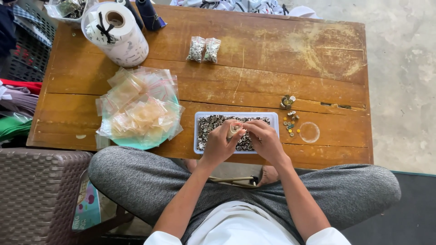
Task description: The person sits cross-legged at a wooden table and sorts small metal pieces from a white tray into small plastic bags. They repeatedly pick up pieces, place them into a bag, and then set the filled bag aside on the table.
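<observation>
A worn wooden table point(272, 68) fills most of the view, seen from above, with a person seated at its near edge, knees in grey trousers spread wide under it. To the left stands a brown woven stool point(41, 190), and beyond it a pile of folded cloth point(16, 106).

On the table's far left is a big roll of printed tape point(119, 36) inside a clear tub. Nearer, a teal plate point(141, 140) carries a loose heap of small clear zip bags point(138, 106). Toward the far middle lie two filled bags point(203, 49) of small metal pieces, side by side.

Directly before the person sits a shallow pale tray point(236, 115) full of small silvery metal buttons point(211, 124). Both forearms reach forward from the lower edge and meet over this tray, wrists bent slightly inward.

The left hand point(218, 143) is curled, fingers and thumb pinched on a small clear bag point(235, 129) held upright just above the tray's middle. The right hand point(265, 140) is close against it, fingertips drawn together at the bag's mouth; whether they grip a button cannot be told.

Just right of the tray lie a few loose buttons point(290, 124), a small cluster of them point(287, 100) farther off, and a clear ring point(309, 132).
</observation>
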